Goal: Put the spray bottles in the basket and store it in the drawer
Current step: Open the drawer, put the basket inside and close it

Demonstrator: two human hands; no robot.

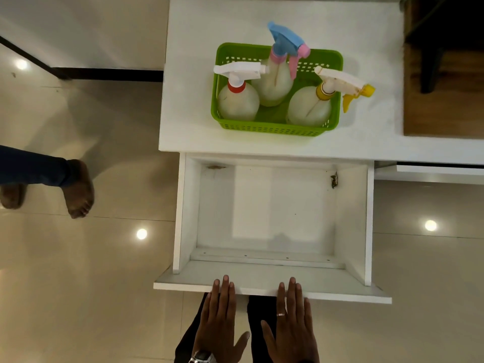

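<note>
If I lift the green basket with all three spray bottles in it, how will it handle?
The green basket is thin perforated plastic, so it may flex under load; gripping both ends seems safer. The bottles stand well above its rim, so they could topple if it tilts. The yellow-trigger bottle has its nozzle sticking out past the right rim, which might snag the drawer wall on the way in.

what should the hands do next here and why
Probably lift both hands, left hand and right hand, off the drawer front and reach for the green basket. All three spray bottles already stand in it on the cabinet top, and the drawer is open with nothing in it.
</note>
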